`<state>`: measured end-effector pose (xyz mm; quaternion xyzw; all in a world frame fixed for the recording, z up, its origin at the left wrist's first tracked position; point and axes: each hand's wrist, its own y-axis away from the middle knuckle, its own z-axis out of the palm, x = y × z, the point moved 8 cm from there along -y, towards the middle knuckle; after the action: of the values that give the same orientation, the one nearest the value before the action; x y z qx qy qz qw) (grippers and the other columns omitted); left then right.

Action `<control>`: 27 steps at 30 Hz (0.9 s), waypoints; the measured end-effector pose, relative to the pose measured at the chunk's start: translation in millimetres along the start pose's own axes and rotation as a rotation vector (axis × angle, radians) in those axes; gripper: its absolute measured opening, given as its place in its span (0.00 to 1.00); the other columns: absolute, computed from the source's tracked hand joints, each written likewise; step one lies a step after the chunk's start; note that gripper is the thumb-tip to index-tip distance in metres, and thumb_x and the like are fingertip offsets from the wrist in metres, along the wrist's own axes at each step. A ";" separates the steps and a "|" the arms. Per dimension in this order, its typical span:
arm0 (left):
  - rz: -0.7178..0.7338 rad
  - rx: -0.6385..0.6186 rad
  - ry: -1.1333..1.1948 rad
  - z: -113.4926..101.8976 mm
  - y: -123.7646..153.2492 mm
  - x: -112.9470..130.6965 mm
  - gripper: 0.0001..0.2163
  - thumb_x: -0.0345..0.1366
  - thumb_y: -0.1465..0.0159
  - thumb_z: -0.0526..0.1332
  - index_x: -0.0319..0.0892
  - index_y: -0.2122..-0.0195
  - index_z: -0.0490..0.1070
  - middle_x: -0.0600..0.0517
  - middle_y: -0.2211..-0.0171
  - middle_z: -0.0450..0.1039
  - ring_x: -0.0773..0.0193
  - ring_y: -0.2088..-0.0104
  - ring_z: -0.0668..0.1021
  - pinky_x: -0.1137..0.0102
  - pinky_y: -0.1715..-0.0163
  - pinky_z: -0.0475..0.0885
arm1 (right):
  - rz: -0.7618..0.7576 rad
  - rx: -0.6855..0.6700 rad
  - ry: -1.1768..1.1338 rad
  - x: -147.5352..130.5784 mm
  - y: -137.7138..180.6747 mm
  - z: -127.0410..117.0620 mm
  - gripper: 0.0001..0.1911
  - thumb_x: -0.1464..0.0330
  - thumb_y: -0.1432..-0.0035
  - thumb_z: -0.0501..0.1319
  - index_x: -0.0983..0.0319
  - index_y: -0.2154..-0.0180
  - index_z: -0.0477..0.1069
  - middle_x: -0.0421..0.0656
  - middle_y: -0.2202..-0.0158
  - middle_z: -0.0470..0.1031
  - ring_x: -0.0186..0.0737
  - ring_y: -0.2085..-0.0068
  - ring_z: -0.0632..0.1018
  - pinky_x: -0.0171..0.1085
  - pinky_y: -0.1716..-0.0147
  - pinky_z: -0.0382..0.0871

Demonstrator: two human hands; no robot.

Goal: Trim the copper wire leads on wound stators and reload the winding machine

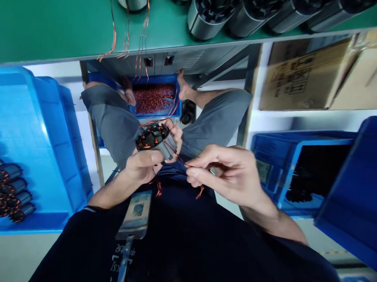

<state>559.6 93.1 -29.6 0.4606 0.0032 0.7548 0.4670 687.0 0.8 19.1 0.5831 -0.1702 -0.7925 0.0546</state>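
Stator in left hand, wire pinched in right

The left hand (139, 166) is curling round the wound stator (157, 141), thumb on the near side and fingers wrapping the far side. The stator is sitting tilted above the lap, its black slotted end facing up and leftward. The right hand (232, 172) is closing thumb and forefinger to a narrow pinch on a thin copper wire (181, 159) – a short span is running between it and the stator's rim.

Clearances: both hands are working short of the front edge of the green bench (55, 24), a gap lying between. Copper leads (144, 29) are hanging over that edge. The knees are spreading wide, leaving room over the blue bin (179, 104) of reddish bits below. I am seeing a blue tray (46, 142) flanking the left forearm and a blue crate (267, 147) standing beyond the right hand – both well apart from the stator.
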 end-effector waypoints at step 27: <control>0.448 -0.476 -0.747 31.7 11.0 39.5 0.41 0.33 0.38 0.83 0.51 0.28 0.65 0.48 0.44 0.83 0.53 0.51 0.92 0.61 0.53 0.91 | 0.075 -0.350 -0.030 -21.8 -38.2 -27.5 0.22 0.53 0.36 0.85 0.62 0.56 0.84 0.44 0.61 0.89 0.37 0.64 0.87 0.34 0.62 0.82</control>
<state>568.5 101.5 20.7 0.5696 -0.4361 0.5997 0.3547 724.1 37.1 18.9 0.5461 -0.0521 -0.8161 0.1820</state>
